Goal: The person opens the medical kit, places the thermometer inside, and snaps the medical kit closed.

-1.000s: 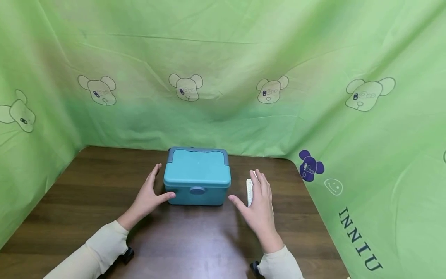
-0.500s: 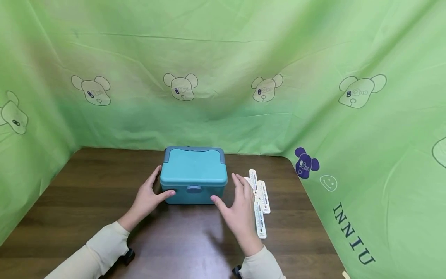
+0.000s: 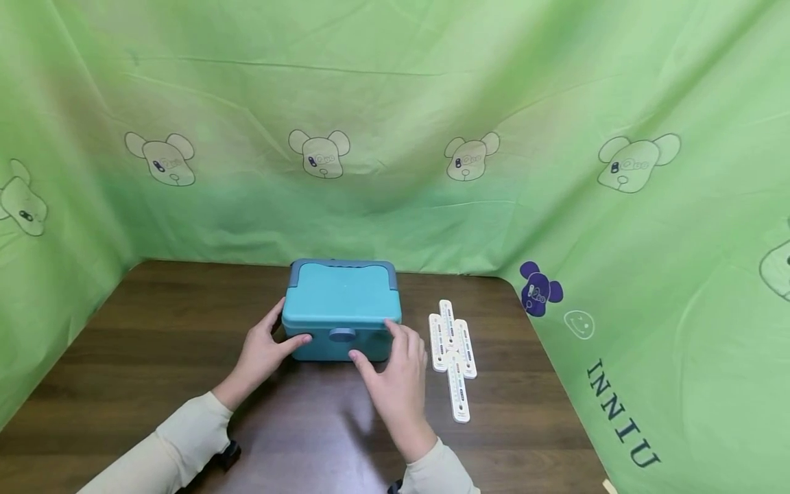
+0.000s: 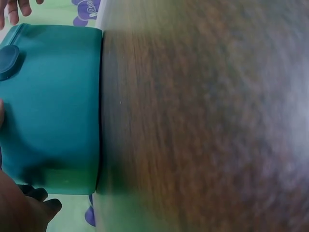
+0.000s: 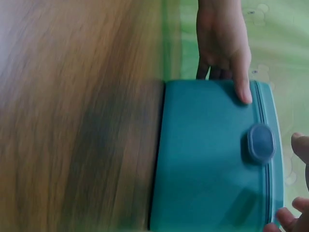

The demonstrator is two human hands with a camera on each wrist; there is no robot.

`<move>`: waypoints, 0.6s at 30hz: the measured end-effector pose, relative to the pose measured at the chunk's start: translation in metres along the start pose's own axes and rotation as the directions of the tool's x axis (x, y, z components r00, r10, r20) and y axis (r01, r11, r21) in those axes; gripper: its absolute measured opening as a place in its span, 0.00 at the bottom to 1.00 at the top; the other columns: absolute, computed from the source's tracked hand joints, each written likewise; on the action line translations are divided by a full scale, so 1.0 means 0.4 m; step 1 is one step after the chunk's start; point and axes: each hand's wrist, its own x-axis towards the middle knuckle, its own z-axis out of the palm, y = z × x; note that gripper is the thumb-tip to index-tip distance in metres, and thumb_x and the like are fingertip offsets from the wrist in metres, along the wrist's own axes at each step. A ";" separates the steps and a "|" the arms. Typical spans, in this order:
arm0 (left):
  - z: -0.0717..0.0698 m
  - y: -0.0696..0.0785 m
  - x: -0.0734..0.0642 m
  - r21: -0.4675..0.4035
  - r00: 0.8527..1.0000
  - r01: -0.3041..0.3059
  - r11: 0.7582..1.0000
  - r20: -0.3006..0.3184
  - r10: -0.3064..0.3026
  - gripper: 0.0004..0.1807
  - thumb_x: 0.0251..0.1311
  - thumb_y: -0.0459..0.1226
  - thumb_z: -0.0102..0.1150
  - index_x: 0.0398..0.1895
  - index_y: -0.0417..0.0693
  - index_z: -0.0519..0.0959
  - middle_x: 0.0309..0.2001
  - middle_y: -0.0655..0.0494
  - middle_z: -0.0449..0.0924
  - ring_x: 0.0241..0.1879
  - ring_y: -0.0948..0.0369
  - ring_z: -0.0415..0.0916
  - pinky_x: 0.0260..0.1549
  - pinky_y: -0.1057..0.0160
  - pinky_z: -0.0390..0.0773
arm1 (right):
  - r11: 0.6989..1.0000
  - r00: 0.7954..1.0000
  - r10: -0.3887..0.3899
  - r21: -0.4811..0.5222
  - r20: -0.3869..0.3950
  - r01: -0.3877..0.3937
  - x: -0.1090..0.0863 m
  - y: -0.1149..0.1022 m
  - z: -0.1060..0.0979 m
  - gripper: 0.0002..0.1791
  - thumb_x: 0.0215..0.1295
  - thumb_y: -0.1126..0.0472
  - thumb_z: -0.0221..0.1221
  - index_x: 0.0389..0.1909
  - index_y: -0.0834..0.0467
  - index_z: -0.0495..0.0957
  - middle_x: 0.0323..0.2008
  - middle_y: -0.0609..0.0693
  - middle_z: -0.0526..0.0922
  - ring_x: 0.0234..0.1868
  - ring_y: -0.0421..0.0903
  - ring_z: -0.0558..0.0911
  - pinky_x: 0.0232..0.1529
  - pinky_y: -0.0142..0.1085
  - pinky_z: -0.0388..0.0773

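A teal lidded storage box (image 3: 342, 295) with a blue-grey handle stands closed toward the back of the table. On its front is a blue-grey latch (image 3: 342, 335). My left hand (image 3: 259, 357) holds the box's left front corner; in the right wrist view its thumb (image 5: 242, 89) presses the front face and its fingers lie along the side. My right hand (image 3: 398, 391) is at the right front of the box, fingers spread and loosely bent. Its thumb points toward the latch and its fingertips overlap the lid's right edge in the head view, holding nothing.
Several white thermometer strips (image 3: 459, 391) lie in a cross-like cluster on the brown wooden table (image 3: 308, 439), right of the box. A green curtain (image 3: 395, 226) with bear-head prints hangs around the back and sides. A small pale object (image 3: 609, 486) shows at lower right.
My right hand has moved left from over the thermometer strips to the front right of the box, uncovering them. My left hand stays at the box's left corner. The view has shifted slightly.
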 end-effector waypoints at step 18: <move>0.026 0.018 -0.018 -0.030 0.999 0.000 1.000 -0.050 -0.001 0.54 0.55 0.57 0.74 0.80 0.48 0.59 0.73 0.46 0.69 0.72 0.50 0.68 0.64 0.44 0.75 | 0.991 0.990 0.126 -0.044 0.067 -0.124 -0.003 -0.065 0.068 0.29 0.57 0.42 0.74 0.51 0.55 0.78 0.43 0.47 0.85 0.45 0.49 0.82 0.51 0.48 0.77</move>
